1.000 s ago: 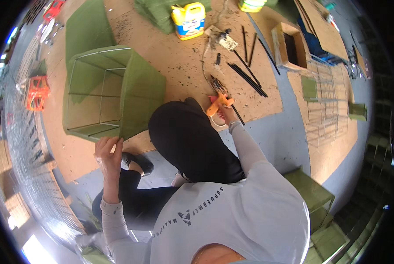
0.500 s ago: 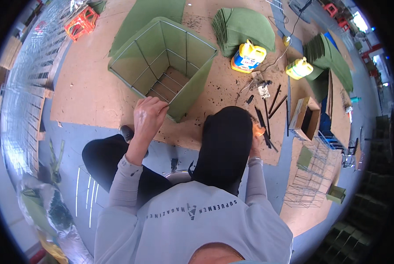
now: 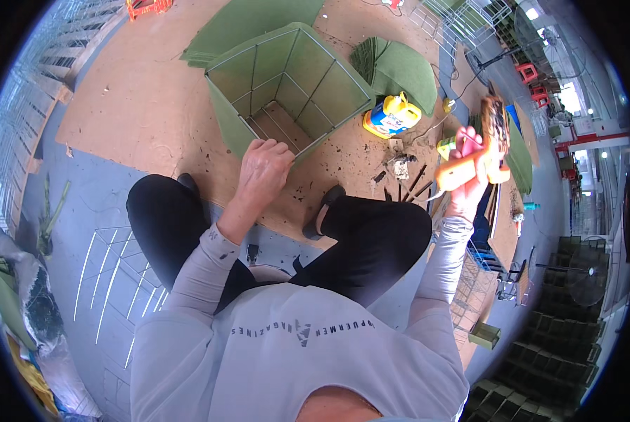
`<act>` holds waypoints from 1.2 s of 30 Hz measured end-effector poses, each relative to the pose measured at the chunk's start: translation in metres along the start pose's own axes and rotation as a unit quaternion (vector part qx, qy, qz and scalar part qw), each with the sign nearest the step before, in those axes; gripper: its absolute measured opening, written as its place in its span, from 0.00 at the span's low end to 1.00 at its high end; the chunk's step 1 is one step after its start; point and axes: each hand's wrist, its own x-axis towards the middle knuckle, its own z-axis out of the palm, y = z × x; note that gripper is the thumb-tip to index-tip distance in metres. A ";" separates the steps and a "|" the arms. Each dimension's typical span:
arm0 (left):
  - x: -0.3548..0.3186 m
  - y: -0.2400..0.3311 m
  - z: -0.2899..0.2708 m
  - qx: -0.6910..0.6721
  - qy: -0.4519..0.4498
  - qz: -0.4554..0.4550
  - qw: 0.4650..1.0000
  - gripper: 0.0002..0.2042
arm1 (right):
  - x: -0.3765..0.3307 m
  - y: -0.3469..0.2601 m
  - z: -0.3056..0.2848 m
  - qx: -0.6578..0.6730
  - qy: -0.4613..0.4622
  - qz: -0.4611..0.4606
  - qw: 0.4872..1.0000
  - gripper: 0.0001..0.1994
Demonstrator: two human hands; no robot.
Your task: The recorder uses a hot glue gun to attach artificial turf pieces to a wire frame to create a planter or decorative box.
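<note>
A tall square basket (image 3: 225, 112), made of a grey wire frame with green felt around it, stands tilted in front of me, its opening toward me. My left hand (image 3: 264, 172) is closed on the near corner of its wire rim, and the fingers hide that corner. Raised off to the right, my right hand (image 3: 467, 200) is wrapped round an orange glue gun (image 3: 457, 173) with a dark, dirty front end. The glue gun points away from me and is apart from the basket. Several black sticks (image 3: 418, 184), which look like glue sticks, lie on the cardboard below.
Brown cardboard (image 3: 128, 98) covers the floor. A yellow jug (image 3: 392, 118) stands right of the basket, before a stack of green felt (image 3: 406, 76). More green felt sheets (image 3: 251, 24) lie behind the basket. A bare wire frame (image 3: 111, 274) is on the grey floor at left.
My right hand has come up from beside my right knee with the glue gun, away to the right. My left hand stays on the basket's rim. My right knee has shifted right.
</note>
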 end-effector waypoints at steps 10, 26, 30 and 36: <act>-0.007 0.004 0.001 0.032 0.031 0.046 0.998 0.05 | -0.017 0.045 0.112 -0.223 -0.159 0.366 0.889 0.16; -0.011 -0.005 0.005 0.039 0.075 0.047 0.995 0.07 | -0.019 0.053 0.107 -0.308 -0.186 0.468 0.807 0.13; -0.009 -0.003 0.004 0.038 0.071 0.050 0.996 0.07 | -0.023 0.055 0.113 -0.304 -0.185 0.450 0.819 0.10; -0.008 -0.003 0.005 0.031 0.072 0.044 0.996 0.08 | -0.022 0.057 0.109 -0.322 -0.173 0.450 0.815 0.09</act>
